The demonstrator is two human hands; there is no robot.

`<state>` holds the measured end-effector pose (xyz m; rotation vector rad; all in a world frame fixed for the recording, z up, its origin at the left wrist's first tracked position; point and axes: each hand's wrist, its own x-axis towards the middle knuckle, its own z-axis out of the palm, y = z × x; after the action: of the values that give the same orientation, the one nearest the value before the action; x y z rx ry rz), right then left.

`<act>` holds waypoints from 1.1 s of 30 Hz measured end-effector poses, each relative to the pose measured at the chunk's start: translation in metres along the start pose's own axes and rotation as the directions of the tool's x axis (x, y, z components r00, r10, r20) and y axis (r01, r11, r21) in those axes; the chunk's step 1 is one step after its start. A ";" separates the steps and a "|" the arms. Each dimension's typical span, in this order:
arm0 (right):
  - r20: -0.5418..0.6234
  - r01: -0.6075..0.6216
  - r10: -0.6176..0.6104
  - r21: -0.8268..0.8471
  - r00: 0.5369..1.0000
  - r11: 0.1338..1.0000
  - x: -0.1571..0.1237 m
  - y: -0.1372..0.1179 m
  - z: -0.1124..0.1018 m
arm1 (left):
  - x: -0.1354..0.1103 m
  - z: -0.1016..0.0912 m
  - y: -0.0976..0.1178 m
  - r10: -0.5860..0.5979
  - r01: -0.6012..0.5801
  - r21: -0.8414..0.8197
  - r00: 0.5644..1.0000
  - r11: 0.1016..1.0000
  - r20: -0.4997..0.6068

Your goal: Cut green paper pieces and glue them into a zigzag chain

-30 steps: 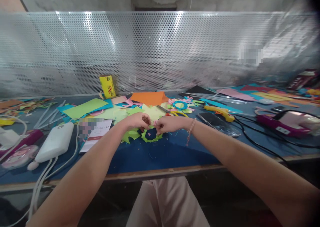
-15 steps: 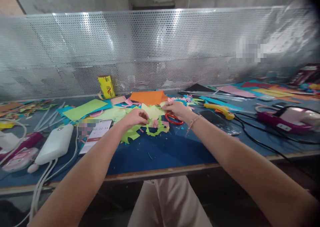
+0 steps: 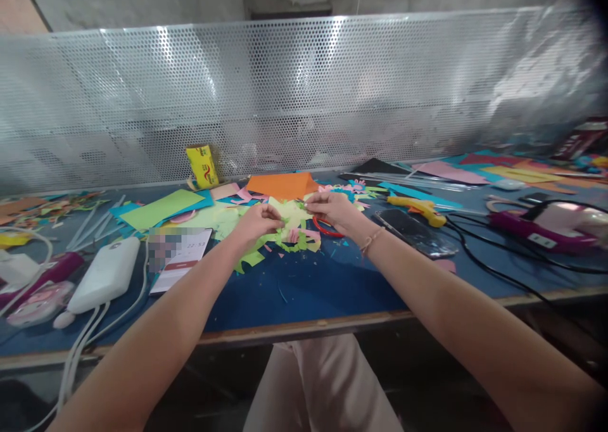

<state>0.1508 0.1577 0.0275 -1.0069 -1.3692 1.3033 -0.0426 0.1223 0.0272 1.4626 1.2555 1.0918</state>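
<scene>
My left hand (image 3: 259, 223) has its fingers pinched together over the pile of light green paper scraps (image 3: 297, 215). A piece of green paper shows at its fingertips. To the right, my right hand (image 3: 335, 210) is closed in a pinch above the same pile; what its fingertips hold is too small to make out. Red-handled scissors (image 3: 327, 229) lie just below that hand, partly covered by it. Between and below my hands are a pink scrap (image 3: 311, 235) and jagged green offcuts (image 3: 254, 259). A folded orange sheet (image 3: 282, 185) is behind the pile.
A phone (image 3: 183, 261) and a white power bank (image 3: 104, 273) with cables lie at left. At right are a yellow glue gun (image 3: 418, 209), a dark phone-like object (image 3: 418, 232) and black cords. A yellow packet (image 3: 202, 166) stands before the perforated metal screen (image 3: 294, 96).
My hands have shifted slightly over the scraps. The pink scrap and the green offcuts between them now lie differently, and the ring-shaped gap in the green paper is mostly covered.
</scene>
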 end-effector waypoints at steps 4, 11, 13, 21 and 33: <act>0.028 0.044 -0.042 -0.066 0.999 0.997 -0.002 0.000 0.002 | 0.001 0.002 -0.003 0.022 -0.024 -0.056 0.999 0.998 -0.027; 0.001 0.083 -0.083 -0.036 0.997 0.996 -0.003 0.001 0.002 | 0.000 0.003 -0.001 0.033 -0.033 -0.008 0.999 0.999 0.001; 0.011 0.129 -0.128 -0.067 0.992 0.989 -0.002 0.004 0.001 | -0.002 0.004 0.001 0.023 -0.023 -0.015 1.000 1.000 0.004; 0.026 0.228 -0.228 -0.191 0.973 0.955 -0.003 0.004 0.001 | -0.001 0.005 0.001 -0.036 0.038 -0.145 0.999 0.989 0.022; 0.017 0.282 -0.287 -0.246 0.958 0.927 -0.010 0.005 0.013 | 0.001 0.008 -0.001 -0.058 0.050 -0.305 0.998 0.951 -0.016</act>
<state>0.1400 0.1457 0.0223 -0.9374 -1.6237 0.9212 -0.0346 0.1222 0.0246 1.1779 1.0815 1.2104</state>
